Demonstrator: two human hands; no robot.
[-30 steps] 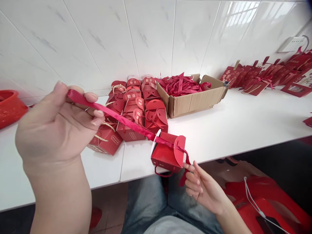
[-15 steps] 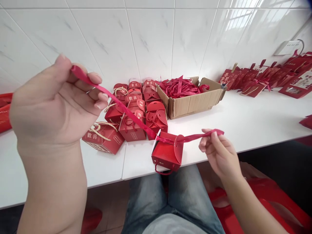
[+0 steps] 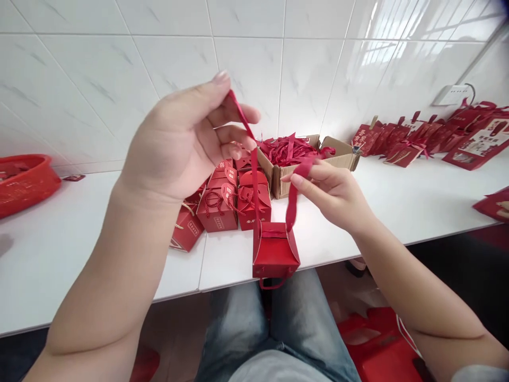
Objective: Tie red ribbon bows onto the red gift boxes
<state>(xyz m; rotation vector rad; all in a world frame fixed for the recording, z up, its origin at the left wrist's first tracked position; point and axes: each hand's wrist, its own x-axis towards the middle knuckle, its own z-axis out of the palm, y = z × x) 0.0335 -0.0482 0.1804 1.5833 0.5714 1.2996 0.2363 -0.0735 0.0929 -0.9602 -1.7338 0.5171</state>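
Closing in from wide apart, both hands now meet above the box (image 3: 275,253), and the ribbon (image 3: 254,175), nearly flat before, rises in two steep strands. The left hand (image 3: 186,143) pinches one end between thumb and fingers; the right hand (image 3: 336,193) pinches the other. The box is at the table (image 3: 397,201) front edge; resting or hanging, I cannot tell.

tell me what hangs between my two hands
In the head view, a red ribbon runs from the left hand down to the small red box and up to the right hand.
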